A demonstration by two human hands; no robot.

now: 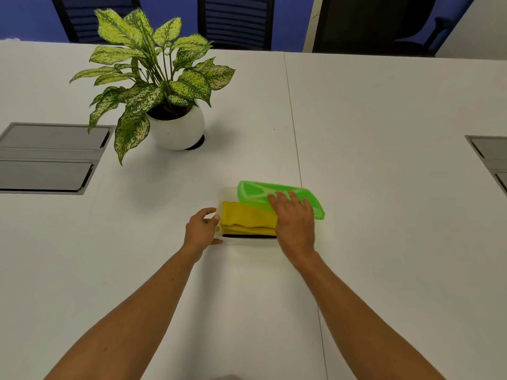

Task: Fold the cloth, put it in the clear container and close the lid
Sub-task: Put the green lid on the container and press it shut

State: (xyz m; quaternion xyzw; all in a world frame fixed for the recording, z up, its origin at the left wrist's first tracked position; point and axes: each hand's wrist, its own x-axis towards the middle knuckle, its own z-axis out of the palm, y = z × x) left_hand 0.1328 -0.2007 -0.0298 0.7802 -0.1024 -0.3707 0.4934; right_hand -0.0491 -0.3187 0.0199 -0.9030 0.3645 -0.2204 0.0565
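The folded yellow cloth (247, 219), with a dark strip along its near edge, lies inside the clear container (227, 194) on the white table. A green lid (255, 192) rests askew over the container's far right part, leaving the cloth's left and near side uncovered. My right hand (295, 220) lies flat on the lid, fingers spread over its near edge. My left hand (201, 227) grips the container's left end, thumb and fingers curled around its rim.
A potted plant in a round white pot (178, 127) stands at the back left. Grey cable hatches sit in the table at the left (49, 157) and the right edge (491, 157). Chairs stand beyond the table's far edge.
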